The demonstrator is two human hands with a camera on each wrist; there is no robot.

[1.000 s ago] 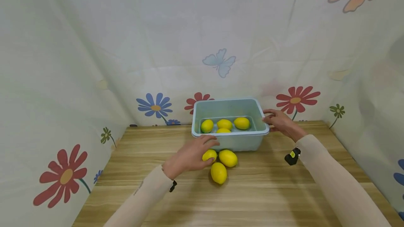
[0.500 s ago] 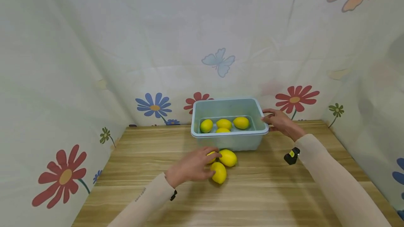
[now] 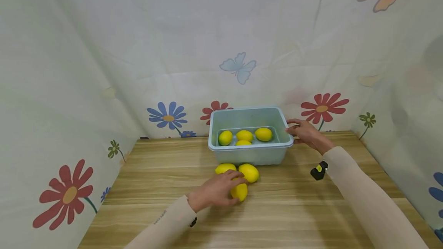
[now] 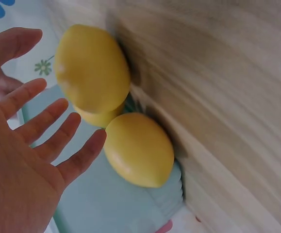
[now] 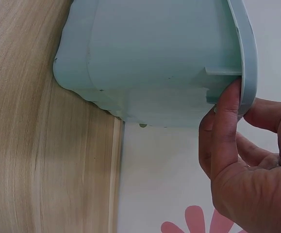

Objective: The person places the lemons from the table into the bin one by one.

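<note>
On the desk [image 3: 166, 172], from the head view, four lemons [image 3: 263, 134] lie inside a pale blue tub [image 3: 250, 157], and three more [image 3: 249, 173] sit just in front; the left hand [image 3: 216, 192] is over the nearest. From the left wrist, its fingers [image 4: 57, 137] are spread and released; whether one touches a lemon I can't tell. From the right wrist, the right hand [image 5: 247, 155] pinches the tub's rim [image 5: 249, 58].

Cream sleeves [image 3: 367, 195] are worn, the left one printed with dark lettering [image 3: 160, 217]. Kinda chunky black gadget [image 3: 315, 173] with a yellow patch [image 3: 319, 168] is worn on the right.
</note>
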